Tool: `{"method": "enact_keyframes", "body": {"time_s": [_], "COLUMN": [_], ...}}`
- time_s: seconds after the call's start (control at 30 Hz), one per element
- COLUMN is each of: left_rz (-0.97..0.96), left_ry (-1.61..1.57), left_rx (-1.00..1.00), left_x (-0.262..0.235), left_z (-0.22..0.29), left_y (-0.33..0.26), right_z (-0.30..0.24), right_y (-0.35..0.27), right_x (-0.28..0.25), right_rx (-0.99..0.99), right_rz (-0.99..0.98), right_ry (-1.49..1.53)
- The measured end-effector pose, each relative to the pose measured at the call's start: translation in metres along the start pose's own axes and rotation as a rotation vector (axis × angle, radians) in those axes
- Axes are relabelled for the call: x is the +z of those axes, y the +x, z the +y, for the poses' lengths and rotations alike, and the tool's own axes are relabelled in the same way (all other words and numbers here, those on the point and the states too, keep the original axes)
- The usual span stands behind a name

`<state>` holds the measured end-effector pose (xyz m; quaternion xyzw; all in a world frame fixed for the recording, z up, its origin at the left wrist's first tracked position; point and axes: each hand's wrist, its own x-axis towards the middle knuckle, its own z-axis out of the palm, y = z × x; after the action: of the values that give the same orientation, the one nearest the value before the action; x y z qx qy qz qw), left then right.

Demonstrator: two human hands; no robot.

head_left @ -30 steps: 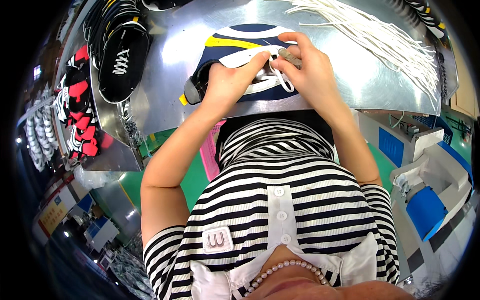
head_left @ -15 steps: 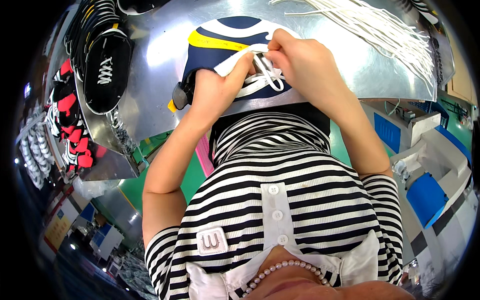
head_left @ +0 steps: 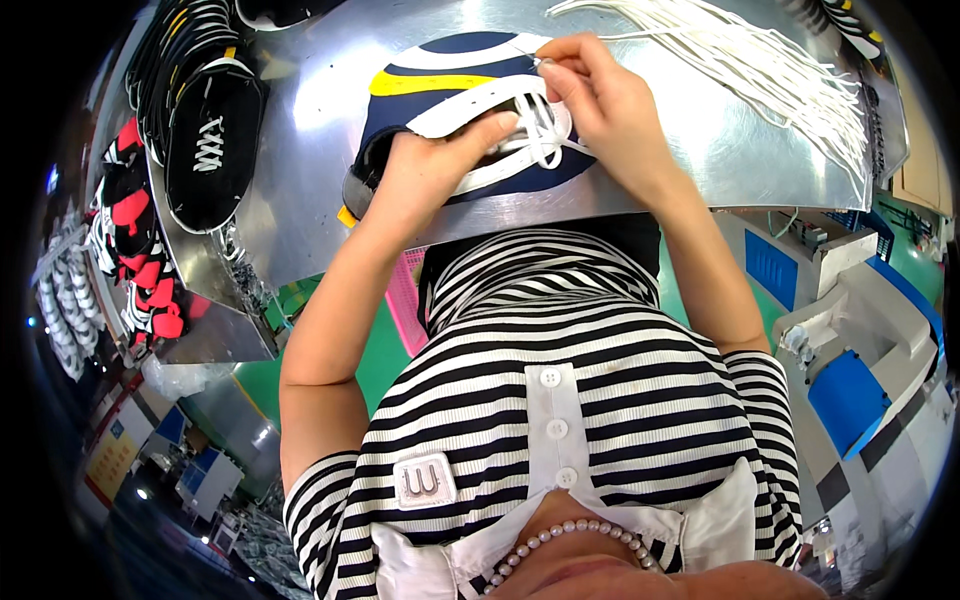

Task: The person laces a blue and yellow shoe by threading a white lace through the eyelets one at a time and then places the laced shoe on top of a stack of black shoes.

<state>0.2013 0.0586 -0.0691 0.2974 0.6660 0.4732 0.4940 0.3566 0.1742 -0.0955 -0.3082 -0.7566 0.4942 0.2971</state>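
A navy shoe upper (head_left: 435, 107) with a yellow stripe and white trim lies at the table's front edge, its opening toward the left. My left hand (head_left: 430, 165) grips it there, fingers inside and out of sight, thumb along the white eyelet strip (head_left: 470, 105). A white shoelace (head_left: 545, 140) crosses the eyelet area and forms a loop near the toe. Just beyond the strip, my right hand (head_left: 605, 105) is closed in a pinch, thumb against forefinger. Something thin and shiny shows at those fingertips, too small to name.
Loose white laces (head_left: 740, 75) are spread over the metal table (head_left: 310, 190) at the right. At the left stand stacked black uppers, the front one a black laced upper (head_left: 215, 150). Red, black and white pieces (head_left: 135, 215) hang beyond the left edge. A pink basket (head_left: 405, 300) is below.
My right hand has moved up and away from the laced area. My left thumb has shifted right along the strip, and the upper has tilted, showing more of the lace.
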Motion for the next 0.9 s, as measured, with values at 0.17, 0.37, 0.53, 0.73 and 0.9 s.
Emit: {"method": "enact_keyframes", "body": {"time_s": [0.17, 0.37, 0.53, 0.73, 0.9], "left_rz": [0.092, -0.248, -0.274, 0.177, 0.303], "left_ry": [-0.084, -0.228, -1.412, -0.430, 1.014], "left_rx": [0.026, -0.160, 0.053, 0.357, 0.789], "left_x": [0.002, -0.025, -0.084, -0.059, 0.011], "left_z": [0.000, 0.012, 0.082, 0.051, -0.002], "left_y": [0.014, 0.011, -0.070, -0.081, -0.039], "right_z": [0.004, 0.001, 0.016, 0.017, 0.002], "right_y": [0.004, 0.015, 0.014, 0.012, 0.000], "right_x": [0.015, 0.024, 0.036, 0.028, 0.013], "right_rx": [-0.125, 0.025, -0.033, 0.033, 0.067], "right_rz": [0.041, -0.007, 0.068, 0.161, 0.212], "right_ry": [-0.147, -0.458, -0.519, -0.324, 0.147]}}
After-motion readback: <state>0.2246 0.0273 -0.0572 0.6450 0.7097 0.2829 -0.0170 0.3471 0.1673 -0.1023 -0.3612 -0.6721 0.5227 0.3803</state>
